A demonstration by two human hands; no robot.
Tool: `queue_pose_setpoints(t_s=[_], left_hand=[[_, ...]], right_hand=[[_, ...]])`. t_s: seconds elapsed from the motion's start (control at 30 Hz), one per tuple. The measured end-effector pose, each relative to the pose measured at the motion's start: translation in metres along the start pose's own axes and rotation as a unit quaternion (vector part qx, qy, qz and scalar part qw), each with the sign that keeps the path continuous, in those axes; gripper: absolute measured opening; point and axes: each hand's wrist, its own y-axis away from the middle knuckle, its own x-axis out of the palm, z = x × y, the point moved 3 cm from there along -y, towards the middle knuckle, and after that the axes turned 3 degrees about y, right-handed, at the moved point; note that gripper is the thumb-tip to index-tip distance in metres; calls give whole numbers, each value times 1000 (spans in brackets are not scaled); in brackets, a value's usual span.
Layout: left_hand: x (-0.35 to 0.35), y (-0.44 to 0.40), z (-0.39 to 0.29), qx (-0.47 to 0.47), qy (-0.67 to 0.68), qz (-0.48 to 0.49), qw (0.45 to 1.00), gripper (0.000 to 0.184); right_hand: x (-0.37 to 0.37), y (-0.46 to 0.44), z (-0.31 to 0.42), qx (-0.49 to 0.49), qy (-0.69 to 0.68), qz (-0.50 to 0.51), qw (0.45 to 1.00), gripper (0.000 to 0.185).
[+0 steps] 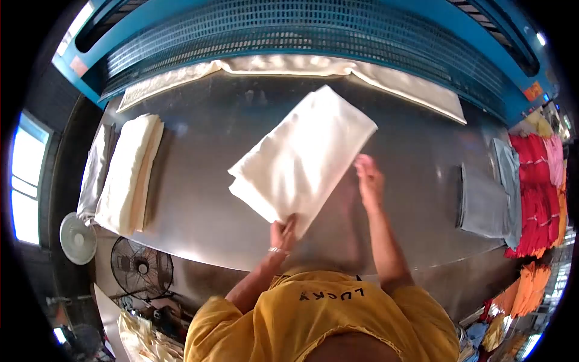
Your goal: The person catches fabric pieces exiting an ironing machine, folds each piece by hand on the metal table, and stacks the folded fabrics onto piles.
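A folded white cloth (307, 145) lies at a slant over the middle of the metal table. At its near corner, my left hand (284, 234) has hold of the edge, with the fingers partly hidden. My right hand (370, 181) is open just beyond the cloth's right edge, fingers stretched forward and holding nothing. Across the far side of the table, a long strip of cream fabric (289, 64) runs along the foot of the blue machine (301, 36).
Folded cream cloths (128, 175) are stacked at the table's left, beside a grey cloth (96, 172). Grey folded fabric (484, 202) sits on the right, near red bundles (534, 193). A black fan (142, 268) and a white fan (78, 239) stand off the left front edge.
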Motion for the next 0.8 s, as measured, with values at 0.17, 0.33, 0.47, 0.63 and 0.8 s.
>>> queue_pose_setpoints(t_s=[0.17,0.33,0.47,0.63,0.8], left_hand=[[-78,5,-3,84,241,-216,942,40],[-86,-64,-20,3,329,-85,941,18],[-177,-59,-72,51,365,-120,922,18],[-383,4,-97,223,311,-301,873,15],[-540,33,-110,287,226,-440,820,14]], right_hand=[[4,-23,-34,246,-218,19,944,41],[108,-86,7,132,-211,59,967,32],[221,-118,157,-22,-83,189,978,34],[353,-87,315,-81,-289,234,925,34],[522,-46,368,-132,-350,304,876,31]])
